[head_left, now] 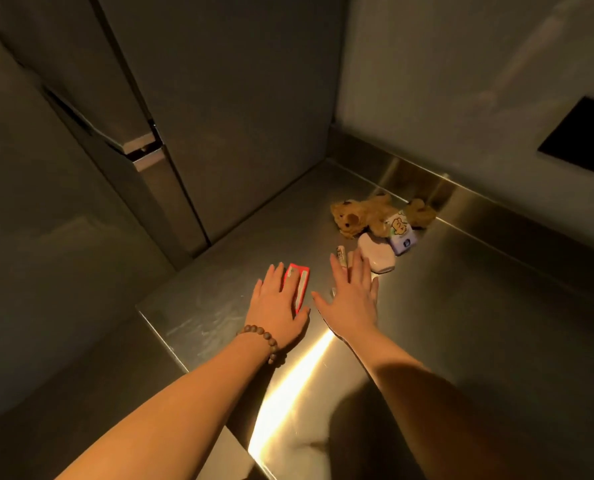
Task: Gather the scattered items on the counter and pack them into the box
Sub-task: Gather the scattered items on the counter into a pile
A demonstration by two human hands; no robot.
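Note:
A small red box (301, 282) lies on the steel counter (461, 306), and my left hand (277, 301) rests flat over its near side, fingers spread. My right hand (352, 296) hovers flat just right of it, fingers apart, partly covering a small tube (341, 255) and a small item under the palm. Beyond my right fingertips sits a pale pink case (378, 256). Behind it lie a tissue pack with a cartoon print (401, 233) and a brown teddy bear (357, 214), close to the back wall.
A tall steel refrigerator (219, 116) stands against the counter's left end. The counter's left edge (160, 337) drops off close to my left hand. A dark square panel (581, 135) is set in the wall at the right.

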